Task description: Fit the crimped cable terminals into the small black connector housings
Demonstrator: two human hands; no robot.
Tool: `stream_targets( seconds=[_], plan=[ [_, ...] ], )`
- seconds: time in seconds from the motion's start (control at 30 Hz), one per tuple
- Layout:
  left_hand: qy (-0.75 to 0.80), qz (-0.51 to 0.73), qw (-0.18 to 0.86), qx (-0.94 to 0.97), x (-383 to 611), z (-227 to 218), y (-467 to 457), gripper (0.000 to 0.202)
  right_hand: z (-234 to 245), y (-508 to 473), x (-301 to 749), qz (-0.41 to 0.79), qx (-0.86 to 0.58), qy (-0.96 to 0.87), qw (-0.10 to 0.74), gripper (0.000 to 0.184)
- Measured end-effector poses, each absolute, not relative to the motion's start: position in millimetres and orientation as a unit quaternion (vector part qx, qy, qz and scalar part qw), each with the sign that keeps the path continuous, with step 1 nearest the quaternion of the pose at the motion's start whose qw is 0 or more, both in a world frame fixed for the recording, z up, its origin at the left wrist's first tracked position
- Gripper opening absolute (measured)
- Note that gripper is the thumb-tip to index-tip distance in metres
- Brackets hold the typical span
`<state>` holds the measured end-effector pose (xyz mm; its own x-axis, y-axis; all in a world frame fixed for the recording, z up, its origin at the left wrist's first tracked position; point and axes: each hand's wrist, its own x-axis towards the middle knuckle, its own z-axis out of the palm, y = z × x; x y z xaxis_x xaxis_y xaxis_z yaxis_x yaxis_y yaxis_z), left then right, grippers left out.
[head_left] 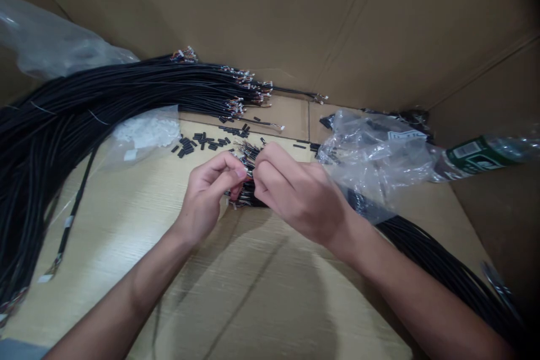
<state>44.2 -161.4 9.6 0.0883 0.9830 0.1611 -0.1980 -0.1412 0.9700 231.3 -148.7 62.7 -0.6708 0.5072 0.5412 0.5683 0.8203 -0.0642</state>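
My left hand (pixel 205 194) is closed in a pinch at the middle of the table, with a small white connector at its thumb and fingertip. My right hand (pixel 299 188) meets it from the right, fingers curled together; what they grip is hidden behind the knuckles. Below both hands lie the ends of a bundle of thin black cables (pixel 422 239), which runs off to the lower right. Bare wire ends (pixel 244 149) poke up just beyond the fingers. Short black sleeves (pixel 205 140) are scattered behind my left hand.
A thick bundle of black cables (pixel 126 87) with white connectors fills the left. Beside it sits a clear bag of white pieces (pixel 147 132). On the right are crumpled clear plastic (pixel 371 152), a green-labelled bottle (pixel 468 157) and a metal tool (pixel 498 281). Cardboard walls (pixel 270 11) enclose the table.
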Motion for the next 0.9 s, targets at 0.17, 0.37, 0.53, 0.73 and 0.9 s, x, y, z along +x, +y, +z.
stream_targets(
  seconds=[0.17,0.37,0.53,0.73,0.9],
  plan=[
    [0.406,0.566,0.467,0.545,46.8,12.4,-163.1,0.007,57.9,-144.3,229.9,0.021,-0.330,-0.889,0.315,0.023],
    [0.414,0.573,0.412,0.574,48.6,16.4,-166.3,0.009,50.7,-142.7,228.4,0.007,-0.323,-0.878,0.353,0.019],
    [0.433,0.569,0.418,0.560,48.6,17.0,-164.3,0.015,46.5,-142.8,227.2,0.016,-0.308,-0.867,0.392,0.018],
    [0.412,0.575,0.403,0.581,49.6,14.6,-164.2,0.011,47.3,-139.1,226.2,0.310,-0.345,-0.768,0.441,0.008],
    [0.363,0.585,0.369,0.625,50.7,9.2,-164.7,0.003,50.2,-128.4,230.5,0.690,-0.330,-0.546,0.343,0.021]
  ],
)
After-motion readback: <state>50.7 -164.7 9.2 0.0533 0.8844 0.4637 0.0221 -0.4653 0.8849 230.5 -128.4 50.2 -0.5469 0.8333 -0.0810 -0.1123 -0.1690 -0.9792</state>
